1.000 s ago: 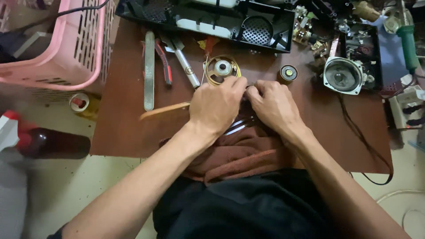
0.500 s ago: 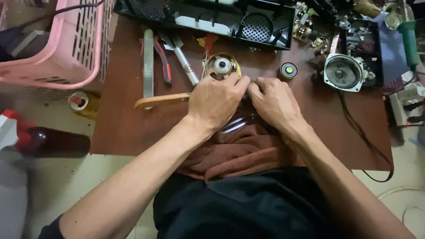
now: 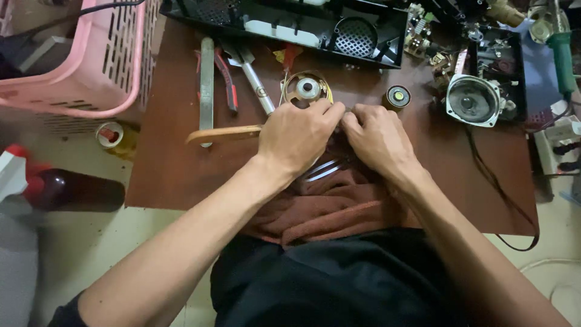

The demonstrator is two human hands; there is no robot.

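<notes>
Near the middle of the brown table (image 3: pixel 181 175), the left hand (image 3: pixel 299 136) and right hand (image 3: pixel 378 136) pinch together over a small hidden part on a brown cloth (image 3: pixel 327 206); a slip could send it rolling toward the loose speaker (image 3: pixel 307 88).

A single head-worn camera looks steeply down from close above the dark brown wooden work board (image 3: pixel 181 175), facing away from the person's body, with the pink slatted plastic basket (image 3: pixel 91 66) at ten o'clock.
</notes>
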